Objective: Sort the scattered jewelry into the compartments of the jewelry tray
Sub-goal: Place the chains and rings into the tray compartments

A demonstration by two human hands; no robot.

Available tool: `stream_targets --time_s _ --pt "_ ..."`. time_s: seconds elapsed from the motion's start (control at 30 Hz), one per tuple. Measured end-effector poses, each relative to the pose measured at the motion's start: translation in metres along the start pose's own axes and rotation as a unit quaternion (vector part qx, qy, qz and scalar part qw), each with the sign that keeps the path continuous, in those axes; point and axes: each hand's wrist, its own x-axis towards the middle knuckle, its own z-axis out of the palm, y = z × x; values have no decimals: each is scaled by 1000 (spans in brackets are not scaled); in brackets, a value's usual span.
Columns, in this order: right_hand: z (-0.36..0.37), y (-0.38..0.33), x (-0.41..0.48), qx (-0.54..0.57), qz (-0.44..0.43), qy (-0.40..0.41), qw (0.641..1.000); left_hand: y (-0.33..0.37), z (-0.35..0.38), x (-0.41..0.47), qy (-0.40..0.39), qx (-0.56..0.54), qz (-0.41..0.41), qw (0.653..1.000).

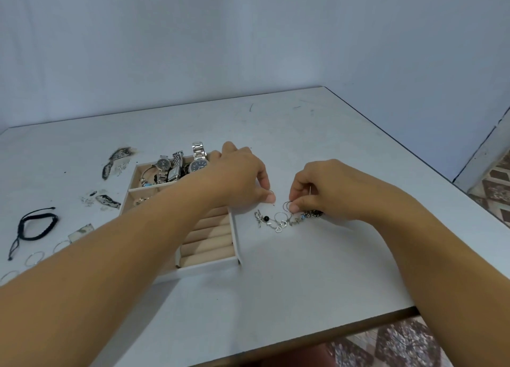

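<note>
Vantage: one wide-angle camera worn on the person's head, over the near edge of the table (303, 270).
Direction: forward and down, across the tabletop to the pale wall (248, 35), which fills the upper part of the frame.
Nearness: close. Both forearms run in from the bottom corners, and the left hand (242, 173) and right hand (325, 190) meet near mid-frame. The small hoop (271, 192) pinched by the left and the wire hoop (287, 206) pinched by the right are legible.
Coverage: jewelry tray (209, 266) left of centre, partly behind the left forearm; patterned floor (400, 347) past the table's near and right edges.
</note>
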Motion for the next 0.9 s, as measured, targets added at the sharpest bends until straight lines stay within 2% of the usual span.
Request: stream_targets --time_s 0.1,0.2,0.47,0.63,0.77,0.9 --pt "3 0 4 0 4 -15 1000 0 1 3 -36 14 -10 999" --pt "4 1 7 -4 4 -43 999 2 1 3 -30 14 9 999" --pt "6 5 8 33 -18 -44 998 0 3 -13 126 -41 76 988" --pt "7 9 4 93 -38 9 995 -21 -12 -35 166 -159 88 969" --pt "8 9 3 146 -42 23 988 -47 -25 -58 164 -196 53 965" --pt "12 4 5 166 -62 93 980 -78 -30 -80 157 -196 -16 968"
